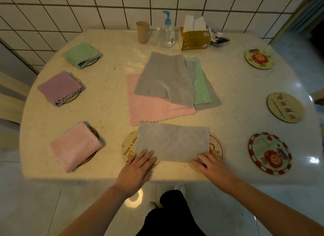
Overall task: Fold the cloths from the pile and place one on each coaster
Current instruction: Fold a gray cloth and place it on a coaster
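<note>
Now grey cloth [172, 141] folded, long axis L-R; left hand [137, 169], right hand [211, 165] flat, pressing near corners.

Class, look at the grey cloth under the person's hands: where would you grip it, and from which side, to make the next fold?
Probably the two short ends. The grey cloth lies flat as a long strip, left to right, across two coasters. The left hand and right hand already rest on its near corners. Pinch the right end's corners from the near side and carry them over to the left end.
</note>
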